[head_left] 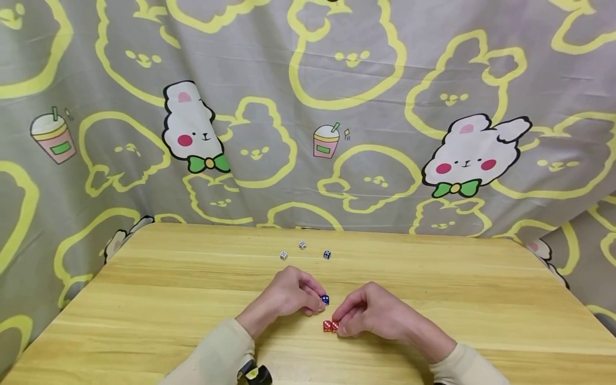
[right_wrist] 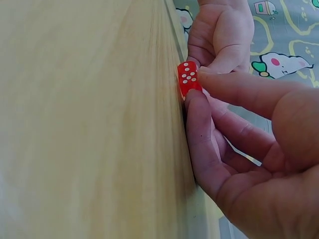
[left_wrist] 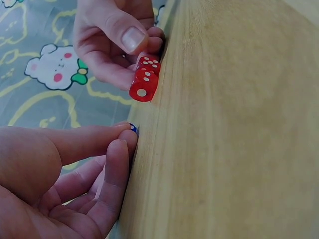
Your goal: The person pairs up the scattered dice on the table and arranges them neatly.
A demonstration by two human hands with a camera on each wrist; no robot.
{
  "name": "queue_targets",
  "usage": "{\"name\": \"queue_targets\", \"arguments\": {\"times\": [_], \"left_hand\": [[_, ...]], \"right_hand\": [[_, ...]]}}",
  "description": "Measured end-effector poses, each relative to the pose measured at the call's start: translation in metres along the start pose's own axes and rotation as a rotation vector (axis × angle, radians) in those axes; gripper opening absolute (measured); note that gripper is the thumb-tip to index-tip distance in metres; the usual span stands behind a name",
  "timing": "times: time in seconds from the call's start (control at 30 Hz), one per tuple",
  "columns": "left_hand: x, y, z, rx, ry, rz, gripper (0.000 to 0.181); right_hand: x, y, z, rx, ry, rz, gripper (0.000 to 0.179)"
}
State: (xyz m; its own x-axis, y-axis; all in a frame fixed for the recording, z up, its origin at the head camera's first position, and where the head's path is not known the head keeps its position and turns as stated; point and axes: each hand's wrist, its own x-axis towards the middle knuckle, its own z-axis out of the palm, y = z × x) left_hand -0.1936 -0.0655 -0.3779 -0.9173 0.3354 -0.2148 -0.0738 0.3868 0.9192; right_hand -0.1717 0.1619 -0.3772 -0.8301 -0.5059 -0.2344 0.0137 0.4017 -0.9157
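Observation:
My left hand [head_left: 291, 291] pinches a blue die [head_left: 325, 300] between thumb and finger, low over the tabletop; in the left wrist view the fingertips hide most of it. Closer to me, two red dice sit side by side, touching. The left red die [head_left: 327, 326] stands free of the fingers, while my right hand [head_left: 377, 314] holds the right red die [head_left: 335, 326] between thumb and forefinger. White pips show on a red die [right_wrist: 188, 79] in the right wrist view, with the thumb against its side.
Farther back on the wooden table [head_left: 192, 299] lie two white dice [head_left: 283, 255] and another blue die [head_left: 327, 254]. A patterned curtain [head_left: 269, 160] hangs behind the table's far edge. A black strap piece [head_left: 258, 374] is by the left sleeve.

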Motion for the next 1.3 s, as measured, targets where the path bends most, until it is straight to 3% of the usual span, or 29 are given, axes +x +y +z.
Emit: {"name": "queue_targets", "arguments": {"times": [0.27,0.67,1.03,1.3], "left_hand": [[0.000,0.000,0.001,0.019,0.001,-0.004,0.015],[0.001,0.001,0.000,0.008,-0.006,-0.009,0.014],[0.001,0.002,0.001,0.009,-0.004,-0.014,0.014],[0.002,0.000,0.000,0.002,-0.009,-0.007,0.014]], "right_hand": [[-0.001,-0.002,-0.001,0.041,0.023,0.007,0.022],[0.001,-0.007,-0.005,-0.066,0.250,-0.054,0.024],[0.013,-0.017,-0.014,-0.111,0.438,-0.029,0.025],[0.030,-0.024,-0.021,-0.247,0.497,-0.034,0.023]]}}
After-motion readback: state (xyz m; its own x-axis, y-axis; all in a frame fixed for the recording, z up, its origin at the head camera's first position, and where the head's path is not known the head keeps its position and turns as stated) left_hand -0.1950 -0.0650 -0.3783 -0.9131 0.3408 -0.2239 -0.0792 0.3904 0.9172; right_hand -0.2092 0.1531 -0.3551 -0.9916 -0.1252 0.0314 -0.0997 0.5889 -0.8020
